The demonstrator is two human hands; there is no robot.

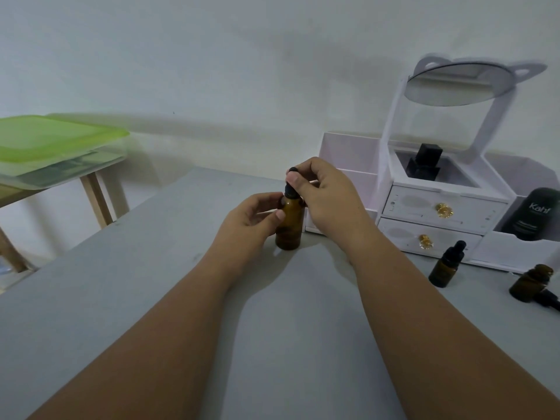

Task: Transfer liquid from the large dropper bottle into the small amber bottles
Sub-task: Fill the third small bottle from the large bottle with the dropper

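Fingers of the left hand curl round the body of the large dropper bottle, which stands upright on the grey worktop at the middle of the frame. The right hand pinches the black dropper cap from above between thumb and fingertips. Whether the cap is screwed tight or loose cannot be told. The step in hand looks like opening the big bottle to draw liquid; no liquid is seen outside it. Next, I judge, the cap must be turned free and lifted straight up so the tube clears the neck without dripping, with the left hand steadying the bottle against tipping. The dropper then has to be carried to the lower right of the frame. There an open small bottle stands with a loose dropper lying just beside it, seemingly ready to receive. A capped small bottle stands near it, further left, and would need opening first. Behind them, at the right of the frame, a white organiser with two drawers carries a tilted mirror, a black flask in its top tray and a dark tube marked Kahf. At the upper left a green-lidded box rests on a wooden table, apart from the worktop, before a plain pale wall.
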